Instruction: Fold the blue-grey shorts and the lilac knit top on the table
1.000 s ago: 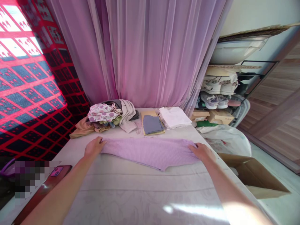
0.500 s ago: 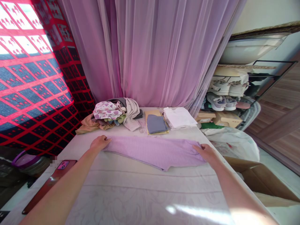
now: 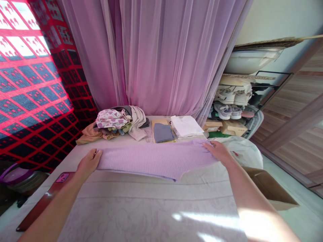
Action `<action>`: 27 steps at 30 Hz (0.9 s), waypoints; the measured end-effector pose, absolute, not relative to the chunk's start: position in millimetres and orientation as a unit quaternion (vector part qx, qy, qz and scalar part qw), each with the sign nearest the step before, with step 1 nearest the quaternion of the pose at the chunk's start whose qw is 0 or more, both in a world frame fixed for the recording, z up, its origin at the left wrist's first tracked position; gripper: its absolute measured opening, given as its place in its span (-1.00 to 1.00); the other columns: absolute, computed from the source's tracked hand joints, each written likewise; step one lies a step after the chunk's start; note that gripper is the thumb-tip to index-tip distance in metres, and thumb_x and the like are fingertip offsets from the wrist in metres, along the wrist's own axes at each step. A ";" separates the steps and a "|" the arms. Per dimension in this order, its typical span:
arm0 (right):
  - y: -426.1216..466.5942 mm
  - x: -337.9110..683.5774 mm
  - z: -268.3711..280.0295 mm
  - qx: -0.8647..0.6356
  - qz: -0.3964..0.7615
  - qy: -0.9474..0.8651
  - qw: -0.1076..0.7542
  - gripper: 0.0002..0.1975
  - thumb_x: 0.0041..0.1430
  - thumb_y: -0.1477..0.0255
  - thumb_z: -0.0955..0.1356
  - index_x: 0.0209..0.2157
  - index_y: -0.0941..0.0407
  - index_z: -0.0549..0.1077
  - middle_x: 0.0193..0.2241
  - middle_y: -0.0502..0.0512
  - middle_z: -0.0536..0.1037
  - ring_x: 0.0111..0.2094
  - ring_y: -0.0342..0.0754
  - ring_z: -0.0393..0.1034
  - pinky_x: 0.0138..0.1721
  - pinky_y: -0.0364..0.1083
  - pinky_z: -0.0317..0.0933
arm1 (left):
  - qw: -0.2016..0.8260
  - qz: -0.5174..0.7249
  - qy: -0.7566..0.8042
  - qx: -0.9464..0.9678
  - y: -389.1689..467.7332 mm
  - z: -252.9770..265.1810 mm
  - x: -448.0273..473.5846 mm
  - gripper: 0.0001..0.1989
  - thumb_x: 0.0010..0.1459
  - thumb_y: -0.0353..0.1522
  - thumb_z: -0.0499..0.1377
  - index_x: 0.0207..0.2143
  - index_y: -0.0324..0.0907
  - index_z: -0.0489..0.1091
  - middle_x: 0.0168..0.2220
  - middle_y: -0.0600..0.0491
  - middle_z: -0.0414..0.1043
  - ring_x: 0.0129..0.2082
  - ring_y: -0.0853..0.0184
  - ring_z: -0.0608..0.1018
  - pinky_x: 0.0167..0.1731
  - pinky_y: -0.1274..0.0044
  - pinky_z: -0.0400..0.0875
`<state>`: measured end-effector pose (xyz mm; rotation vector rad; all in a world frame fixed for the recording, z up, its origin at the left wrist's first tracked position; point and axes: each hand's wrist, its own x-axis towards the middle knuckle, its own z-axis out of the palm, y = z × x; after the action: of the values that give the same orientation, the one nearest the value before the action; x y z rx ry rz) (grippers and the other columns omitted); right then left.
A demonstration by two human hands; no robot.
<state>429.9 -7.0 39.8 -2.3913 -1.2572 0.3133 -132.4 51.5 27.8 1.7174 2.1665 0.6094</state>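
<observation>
A pair of lilac ribbed trousers (image 3: 151, 159), folded lengthwise, stretches across the table between my hands. My left hand (image 3: 89, 163) pinches the leg end at the left. At the right, my right hand (image 3: 219, 153) grips the upper corner of the waist end. The crotch point hangs toward me at the lower middle. Just behind the trousers are a folded grey-blue cloth (image 3: 163, 132) on yellow folded fabric and a stack of folded white cloths (image 3: 187, 126). A heap of crumpled clothes (image 3: 113, 121) sits at the back left.
A phone in a dark red case (image 3: 42, 203) lies along the table's left edge, beneath my left forearm. Purple curtains (image 3: 156, 57) hang behind the table (image 3: 141, 208). To the right stand a shoe rack (image 3: 234, 101), a white plastic bag (image 3: 242, 151) and an open cardboard box (image 3: 270, 188).
My left hand has moved left and the trousers are drawn out longer and straighter. My right hand has raised the waist end a little. The view has turned slightly right.
</observation>
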 end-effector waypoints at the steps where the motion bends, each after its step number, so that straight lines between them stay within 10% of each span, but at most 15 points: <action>1: -7.3 424.4 32.6 -0.863 0.113 -0.453 0.192 -0.49 0.14 0.07 0.29 -0.07 0.16 0.50 -0.22 0.20 0.59 -0.19 0.10 0.45 -0.25 -0.06 0.23 | 0.152 0.194 0.759 0.603 46.1 21.8 -133.6 -0.70 0.18 -0.09 -0.09 -0.37 -0.08 0.25 -0.54 0.10 0.33 -0.41 0.20 0.51 -0.45 0.49 0.28; 7: -40.4 354.1 -14.5 -0.836 -0.044 -0.502 0.216 -0.59 0.23 0.33 0.22 0.07 0.09 0.41 0.14 0.22 0.38 0.10 0.13 0.27 0.06 0.10 0.16 | 0.118 0.252 0.760 0.587 24.6 -16.3 -133.4 -0.57 0.15 -0.10 -0.03 -0.03 -0.14 0.28 -0.11 -0.06 0.51 -0.32 0.21 0.56 -0.30 0.43 0.39; 12: -80.6 286.9 -36.7 -0.662 -0.012 -0.678 0.319 -0.68 0.10 0.52 0.19 -0.31 0.03 0.56 -0.15 0.10 0.57 -0.07 -0.01 0.40 0.02 -0.02 0.24 | 0.135 0.319 0.751 0.561 19.5 -25.5 -142.8 -0.62 0.11 -0.09 -0.03 -0.20 -0.12 0.38 -0.14 -0.01 0.52 -0.26 0.21 0.56 -0.18 0.43 0.43; 27: -110.0 265.6 -70.6 -0.629 -0.018 -0.708 0.321 -0.75 0.21 0.30 0.26 -0.25 -0.01 0.58 -0.14 0.10 0.58 -0.07 0.03 0.43 -0.04 0.05 0.29 | 0.048 0.243 0.749 0.615 -12.7 -24.0 -125.6 -0.64 0.08 -0.07 0.12 -0.32 -0.17 0.46 -0.02 -0.15 0.40 -0.02 0.07 0.46 0.03 0.32 0.35</action>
<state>265.6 -110.0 -70.6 -1.6514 -1.8609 -0.0467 -125.6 -12.7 -24.0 1.8746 2.2817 0.7415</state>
